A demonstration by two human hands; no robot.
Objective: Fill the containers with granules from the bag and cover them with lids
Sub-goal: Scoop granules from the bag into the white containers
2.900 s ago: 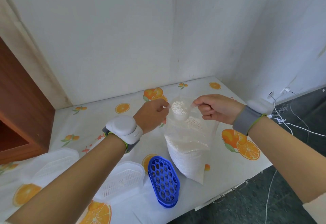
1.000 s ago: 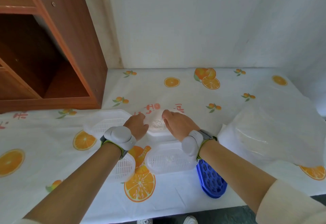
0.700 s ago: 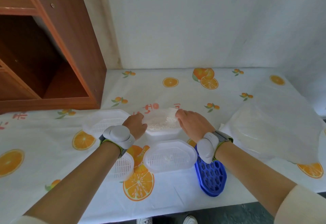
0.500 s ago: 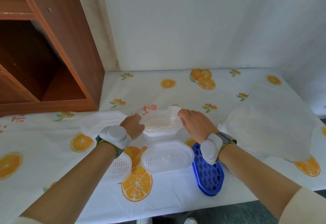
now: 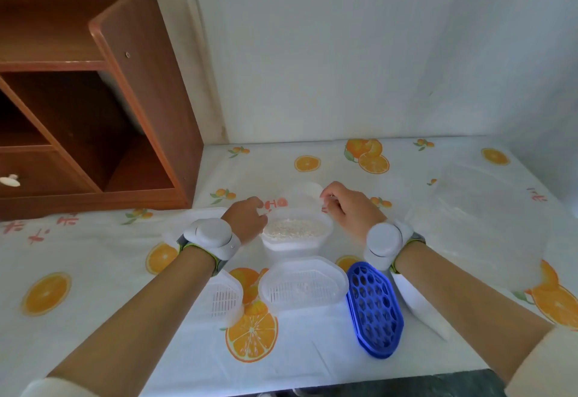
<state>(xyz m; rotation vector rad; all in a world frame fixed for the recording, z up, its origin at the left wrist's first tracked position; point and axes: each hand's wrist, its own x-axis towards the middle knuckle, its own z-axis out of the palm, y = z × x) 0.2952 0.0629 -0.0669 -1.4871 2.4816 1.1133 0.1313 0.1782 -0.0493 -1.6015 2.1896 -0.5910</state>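
Note:
A white container (image 5: 295,245) holding white granules stands mid-table. Just above its far rim hangs a small translucent cup (image 5: 308,191). My right hand (image 5: 347,209) pinches the cup's right edge. My left hand (image 5: 247,219) hovers at the container's left rim, its fingertips pinched at the cup's left edge. In front lie two white slotted lids (image 5: 303,287) (image 5: 223,298) and a blue perforated lid (image 5: 373,306). The clear bag of granules (image 5: 469,224) lies to the right.
A brown wooden shelf unit (image 5: 125,121) stands at the left on the orange-print tablecloth (image 5: 93,259). Another white container (image 5: 203,213) peeks out behind my left wrist. The wall is close behind, and the table's front edge (image 5: 312,389) runs below.
Both hands carried the cup from the bag to the container, where granules now lie. Since half a second ago, both hands have lifted slightly with the cup.

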